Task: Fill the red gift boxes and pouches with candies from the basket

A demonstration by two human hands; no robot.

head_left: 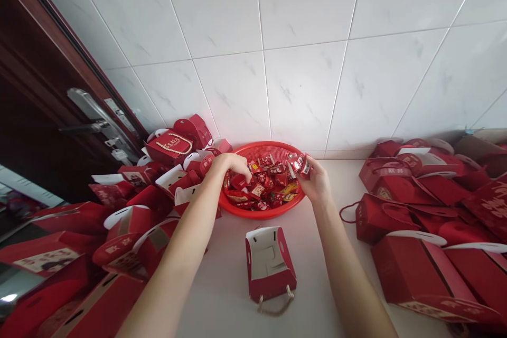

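Note:
A round red plastic basket [263, 215] stands against the wall, holding many small wrapped candies [259, 189], mostly red with a few yellow ones. My left hand [238, 165] reaches over its left side, fingers bent down and closed among the wrappers; what they grip, if anything, is hidden. At the right rim my right hand [316, 179] holds a few red-and-white wrapped candies [298, 163] between thumb and fingers. In front of the basket sits an open red gift box [271, 264], white inside, with a rope handle toward me. No candy shows inside it.
Red gift boxes [170, 148] are heaped on the left, several with open tops. More red boxes [412, 269] crowd the right side. A tiled wall [301, 90] rises behind the white tabletop [225, 280]. At the far left is a dark door with a metal handle [99, 116].

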